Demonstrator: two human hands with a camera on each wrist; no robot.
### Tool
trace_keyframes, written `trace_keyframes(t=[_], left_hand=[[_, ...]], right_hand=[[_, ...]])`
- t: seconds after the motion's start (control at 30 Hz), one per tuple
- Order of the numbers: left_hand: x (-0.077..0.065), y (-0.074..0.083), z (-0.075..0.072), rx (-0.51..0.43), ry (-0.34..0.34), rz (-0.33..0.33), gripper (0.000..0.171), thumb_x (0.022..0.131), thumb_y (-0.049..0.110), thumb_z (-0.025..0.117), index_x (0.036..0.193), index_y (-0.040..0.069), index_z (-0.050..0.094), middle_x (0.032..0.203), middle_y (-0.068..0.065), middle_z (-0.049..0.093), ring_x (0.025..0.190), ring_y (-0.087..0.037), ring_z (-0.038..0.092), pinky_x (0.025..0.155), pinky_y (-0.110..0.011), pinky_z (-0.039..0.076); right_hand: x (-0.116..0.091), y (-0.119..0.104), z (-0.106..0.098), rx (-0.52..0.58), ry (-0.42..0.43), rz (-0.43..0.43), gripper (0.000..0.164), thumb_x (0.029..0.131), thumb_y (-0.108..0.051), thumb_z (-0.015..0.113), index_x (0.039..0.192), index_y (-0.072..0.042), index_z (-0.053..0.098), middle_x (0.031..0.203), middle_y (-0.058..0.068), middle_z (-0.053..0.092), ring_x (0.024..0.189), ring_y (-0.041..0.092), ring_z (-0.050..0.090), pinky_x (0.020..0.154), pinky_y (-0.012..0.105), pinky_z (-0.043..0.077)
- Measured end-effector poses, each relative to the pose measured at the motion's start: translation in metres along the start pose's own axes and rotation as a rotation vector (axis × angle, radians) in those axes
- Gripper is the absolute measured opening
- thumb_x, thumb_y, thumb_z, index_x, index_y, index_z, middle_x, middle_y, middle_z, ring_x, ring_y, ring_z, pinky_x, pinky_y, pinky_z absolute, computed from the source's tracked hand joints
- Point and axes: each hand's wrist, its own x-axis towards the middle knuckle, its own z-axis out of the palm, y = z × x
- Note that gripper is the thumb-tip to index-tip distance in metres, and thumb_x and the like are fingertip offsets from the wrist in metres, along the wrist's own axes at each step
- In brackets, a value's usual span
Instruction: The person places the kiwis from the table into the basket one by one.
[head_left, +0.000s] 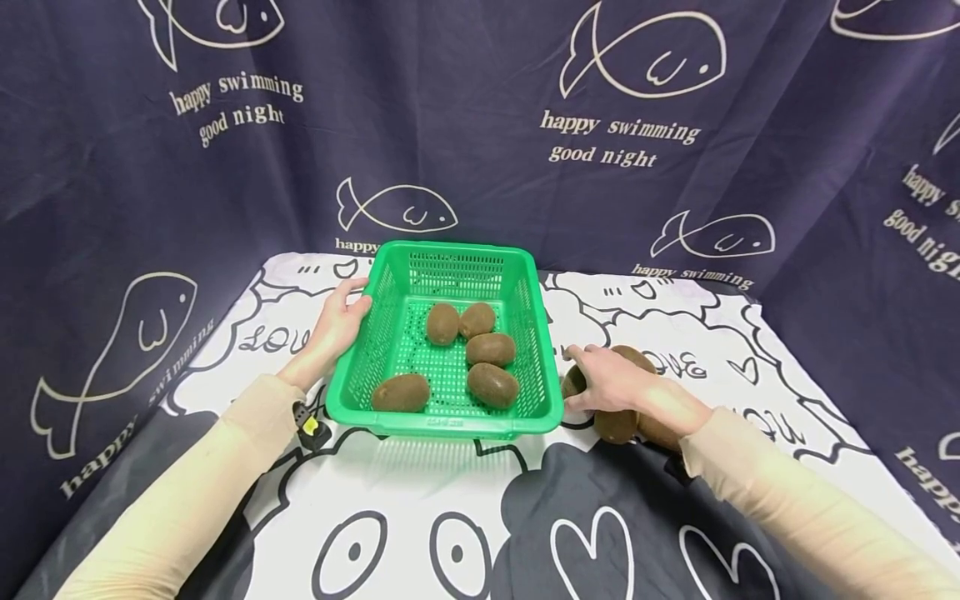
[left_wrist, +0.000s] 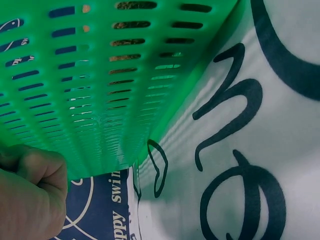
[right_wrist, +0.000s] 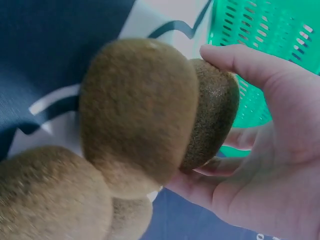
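One kiwi point(right_wrist: 216, 112) sits just right of the green basket point(head_left: 450, 423), clamped between thumb and fingers of the right grip point(head_left: 618, 379); probably light, fuzzy and bruisable, best held gently round its middle. The left grip point(head_left: 335, 327) holds the basket's left side.

The left arm point(head_left: 187, 492) and right arm point(head_left: 817, 508) are stretched forward and clothed in pale sleeves point(head_left: 251, 417). The left grip point(head_left: 339, 321) is angled inward, its fingers point(left_wrist: 40, 167) bent. The right grip point(head_left: 615, 382) is curved, its thumb point(right_wrist: 242, 57) set opposite the fingers.
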Motion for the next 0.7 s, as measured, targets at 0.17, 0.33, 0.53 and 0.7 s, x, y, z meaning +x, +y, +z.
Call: trace_keyframes(t=[0.17,0.33,0.53,0.7], left_hand=[[0.000,0.000,0.000,0.002,0.000,0.006,0.049,0.104,0.023,0.038,0.151,0.017,0.029,0.123,-0.026,0.057,0.087,-0.019,0.063,0.069,-0.026,0.058],[0.000,-0.001,0.000,-0.005,-0.004,0.010,0.049,0.104,0.023,0.038,0.151,0.015,0.029,0.123,-0.026,0.056,0.088,-0.021,0.063,0.069,-0.027,0.059],[0.001,-0.002,-0.001,-0.012,0.001,0.008,0.049,0.104,0.022,0.038,0.151,0.015,0.030,0.124,-0.026,0.057,0.090,-0.023,0.063,0.069,-0.026,0.058],[0.000,-0.002,0.000,-0.013,-0.004,0.005,0.049,0.104,0.023,0.038,0.151,0.016,0.029,0.123,-0.026,0.057,0.088,-0.021,0.063,0.069,-0.027,0.059]], right_hand=[[0.002,0.000,-0.009,0.020,0.015,0.004,0.066,0.072,-0.032,0.081,0.121,0.001,0.053,0.102,0.020,0.063,0.095,0.033,0.062,0.085,0.048,0.054],[0.005,0.000,-0.021,0.032,0.030,0.010,0.065,0.071,-0.029,0.081,0.121,0.001,0.053,0.102,0.020,0.063,0.093,0.031,0.062,0.084,0.047,0.053],[0.010,0.000,-0.038,0.040,0.061,0.011,0.068,0.071,-0.032,0.080,0.124,0.000,0.053,0.110,0.020,0.063,0.101,0.034,0.061,0.090,0.048,0.051],[0.015,-0.003,-0.052,0.044,0.074,0.005,0.066,0.072,-0.030,0.080,0.125,-0.001,0.053,0.111,0.022,0.062,0.101,0.035,0.061,0.090,0.048,0.051]])
